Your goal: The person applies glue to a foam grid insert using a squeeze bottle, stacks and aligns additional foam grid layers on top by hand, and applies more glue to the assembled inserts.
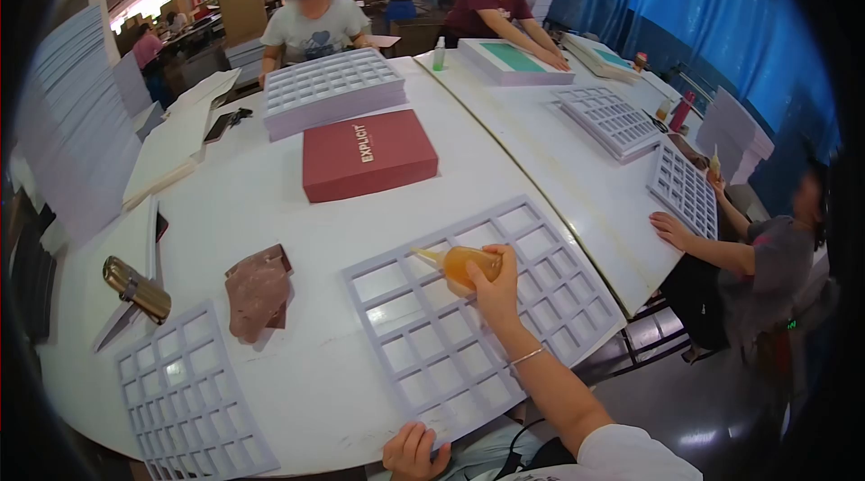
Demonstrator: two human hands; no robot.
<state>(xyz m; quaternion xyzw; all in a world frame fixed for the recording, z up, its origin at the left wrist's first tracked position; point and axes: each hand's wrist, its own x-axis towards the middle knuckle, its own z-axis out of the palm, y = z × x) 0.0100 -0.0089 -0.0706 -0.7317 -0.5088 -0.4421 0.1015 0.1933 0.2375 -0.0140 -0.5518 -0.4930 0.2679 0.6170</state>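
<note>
My right hand (491,287) is wrapped around a squeeze bottle of amber glue (470,269), tilted with its thin nozzle pointing left. The bottle is over a pale grey grid tray insert (405,334) with rows of square openings, lying on the table. My left hand (416,451) is down at the table's near edge, beside the insert's near corner. Its fingers are curled, and what they hold, if anything, is hidden.
Left lie another grid insert (185,379), a crumpled brown piece (259,292) and a metal flask (135,289). Beyond are a red box (369,157) and stacked grids (335,89). Across the table seam (505,152), a co-worker's hand (671,231) touches another grid (683,188). Two people stand opposite.
</note>
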